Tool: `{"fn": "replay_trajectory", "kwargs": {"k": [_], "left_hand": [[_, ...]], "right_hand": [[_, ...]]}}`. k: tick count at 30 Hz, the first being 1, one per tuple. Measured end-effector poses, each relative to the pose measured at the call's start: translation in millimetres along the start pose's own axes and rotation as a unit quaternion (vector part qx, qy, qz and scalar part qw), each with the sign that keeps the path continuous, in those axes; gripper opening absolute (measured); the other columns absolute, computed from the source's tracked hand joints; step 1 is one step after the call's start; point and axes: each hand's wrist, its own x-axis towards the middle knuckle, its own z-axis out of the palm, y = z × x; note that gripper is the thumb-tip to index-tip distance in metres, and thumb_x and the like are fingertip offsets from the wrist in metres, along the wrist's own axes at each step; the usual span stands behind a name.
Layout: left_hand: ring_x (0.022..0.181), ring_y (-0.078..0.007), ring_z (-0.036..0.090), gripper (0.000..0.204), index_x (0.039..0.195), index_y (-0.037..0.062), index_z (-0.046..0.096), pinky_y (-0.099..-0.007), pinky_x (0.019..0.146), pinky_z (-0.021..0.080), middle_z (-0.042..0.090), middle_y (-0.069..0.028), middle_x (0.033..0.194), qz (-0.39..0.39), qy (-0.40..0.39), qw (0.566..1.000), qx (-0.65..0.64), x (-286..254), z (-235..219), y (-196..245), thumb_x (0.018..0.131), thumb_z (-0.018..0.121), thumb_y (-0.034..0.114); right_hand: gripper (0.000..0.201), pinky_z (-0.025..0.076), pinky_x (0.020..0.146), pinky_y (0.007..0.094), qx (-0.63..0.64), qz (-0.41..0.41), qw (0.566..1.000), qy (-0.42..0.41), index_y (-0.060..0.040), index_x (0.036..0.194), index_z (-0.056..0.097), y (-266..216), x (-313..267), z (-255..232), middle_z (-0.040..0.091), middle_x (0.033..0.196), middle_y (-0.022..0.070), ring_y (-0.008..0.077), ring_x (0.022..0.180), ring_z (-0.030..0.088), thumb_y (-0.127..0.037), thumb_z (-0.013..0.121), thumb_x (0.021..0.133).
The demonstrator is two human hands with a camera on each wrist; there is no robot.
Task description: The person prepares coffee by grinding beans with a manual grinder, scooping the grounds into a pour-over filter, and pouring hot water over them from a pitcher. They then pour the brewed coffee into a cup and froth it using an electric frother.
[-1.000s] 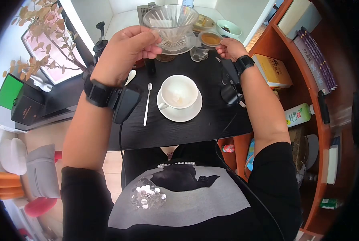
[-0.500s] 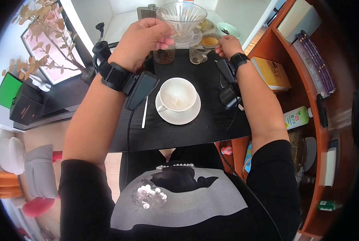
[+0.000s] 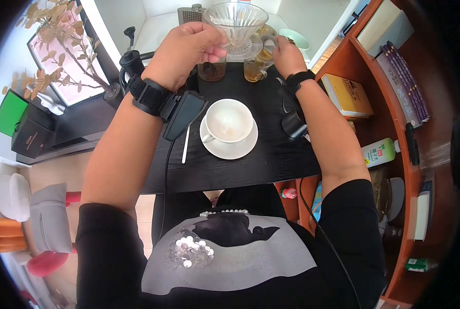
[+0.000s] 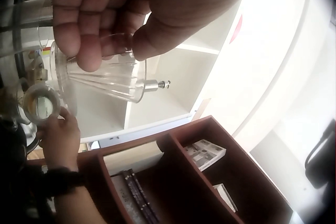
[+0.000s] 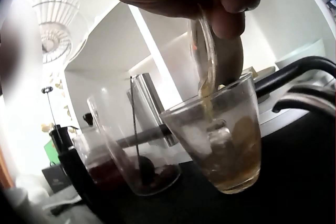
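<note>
The white cup (image 3: 229, 121) sits upright on its saucer (image 3: 245, 148) on the black table (image 3: 261, 172). Beyond it and raised above the table, my left hand (image 3: 188, 47) pinches the clear ribbed glass cone (image 3: 236, 21) between thumb and curled fingers, its wide mouth up. Beyond the white cup and to its right, my right hand (image 3: 290, 57) is closed in a pinch on the edge of a small glass dish (image 5: 202, 58). I hold the dish steeply tipped over a glass mug (image 5: 220, 148), and amber liquid runs from it into the mug. The mug stands upright, beyond the white cup and slightly right. A clear jar (image 3: 211, 72) with dark contents stands beyond the white cup, slightly left; a thin white spoon (image 3: 186, 147) lies left of the cup, and a dark metal jug (image 3: 294, 125) stands to its right.
</note>
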Motion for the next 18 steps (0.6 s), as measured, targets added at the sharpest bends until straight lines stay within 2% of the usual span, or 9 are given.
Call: {"fn": "replay_trajectory", "kwargs": {"k": [2,3,5,8,12,14,15,17,18], "left_hand": [[0.077,-0.0128,0.059,0.021,0.096,-0.0006,0.056,-0.0235,0.071,0.049,0.061,-0.0072,0.092,0.000,0.003,1.000,0.000,-0.7,1.2,0.2,0.086,0.055,0.018],[0.077,-0.0128,0.059,0.021,0.096,-0.0007,0.056,-0.0234,0.071,0.049,0.061,-0.0070,0.091,0.001,0.002,1.000,-0.004,-1.5,2.1,0.6,0.086,0.055,0.017],[0.077,-0.0127,0.058,0.021,0.096,-0.0007,0.056,-0.0232,0.072,0.049,0.061,-0.0068,0.091,0.002,0.001,1.000,-0.009,-2.0,2.2,0.1,0.086,0.055,0.017],[0.077,-0.0127,0.058,0.021,0.097,-0.0007,0.056,-0.0231,0.072,0.049,0.061,-0.0066,0.091,0.000,-0.005,1.000,-0.020,-0.3,1.3,-3.0,0.086,0.054,0.017],[0.077,-0.0125,0.058,0.020,0.096,-0.0006,0.057,-0.0232,0.072,0.049,0.061,-0.0063,0.091,-0.003,-0.011,1.000,-0.026,1.8,0.7,-5.6,0.086,0.054,0.017],[0.077,-0.0125,0.058,0.020,0.096,-0.0006,0.057,-0.0232,0.072,0.049,0.061,-0.0062,0.091,-0.005,-0.011,0.999,-0.030,2.7,-0.2,-7.0,0.086,0.054,0.017],[0.077,-0.0123,0.058,0.020,0.096,-0.0005,0.057,-0.0230,0.072,0.049,0.061,-0.0062,0.090,0.000,-0.006,0.999,-0.034,3.3,-0.2,-7.9,0.086,0.054,0.017],[0.076,-0.0120,0.058,0.021,0.096,-0.0004,0.057,-0.0228,0.072,0.049,0.061,-0.0061,0.090,0.003,-0.001,0.999,-0.038,4.8,-1.5,-8.9,0.086,0.054,0.017],[0.077,-0.0118,0.058,0.021,0.096,-0.0004,0.057,-0.0226,0.072,0.049,0.061,-0.0061,0.090,0.000,0.008,1.000,-0.026,6.0,-2.7,-9.0,0.086,0.054,0.018]], "right_hand": [[0.025,0.049,0.062,0.0423,-0.035,0.003,0.998,-0.056,-0.0005,0.103,0.052,-15.7,-5.0,-10.3,0.061,0.084,0.0228,0.0346,0.070,0.061,-0.010,0.048,0.080],[0.025,0.049,0.062,0.0423,-0.035,0.003,0.998,-0.056,-0.0005,0.103,0.052,-15.8,-7.3,-9.9,0.061,0.084,0.0228,0.0346,0.070,0.061,-0.010,0.048,0.080],[0.026,0.048,0.065,0.0443,-0.069,-0.085,0.992,-0.062,-0.0039,0.105,0.048,-15.1,-11.9,-7.9,0.061,0.087,0.0203,0.0349,0.077,0.060,-0.005,0.045,0.079],[0.027,0.048,0.065,0.0442,-0.108,-0.133,0.982,-0.082,-0.0049,0.106,0.047,-23.0,-14.4,-14.5,0.060,0.087,0.0196,0.0349,0.076,0.060,-0.003,0.045,0.079],[0.022,0.048,0.065,0.0425,-0.114,-0.119,0.982,-0.093,-0.0042,0.101,0.049,-21.6,-12.4,-13.4,0.061,0.086,0.0185,0.0336,0.079,0.060,-0.005,0.046,0.079],[0.026,0.049,0.064,0.0414,-0.047,0.011,0.998,-0.050,-0.0040,0.105,0.050,-12.2,-8.0,-8.4,0.062,0.085,0.0204,0.0338,0.075,0.061,-0.008,0.046,0.080],[0.026,0.049,0.064,0.0414,-0.047,0.010,0.998,-0.051,-0.0040,0.105,0.050,-6.0,-6.1,-8.9,0.062,0.085,0.0204,0.0338,0.075,0.061,-0.008,0.046,0.080],[0.032,0.050,0.054,0.0362,0.123,0.150,0.981,-0.012,0.0001,0.111,0.049,5.5,-4.9,-10.3,0.062,0.081,0.0209,0.0281,0.063,0.063,-0.011,0.047,0.081],[0.032,0.050,0.054,0.0362,0.123,0.150,0.981,-0.013,0.0001,0.111,0.049,0.6,-5.8,-17.3,0.062,0.081,0.0209,0.0281,0.063,0.063,-0.011,0.047,0.081]]}}
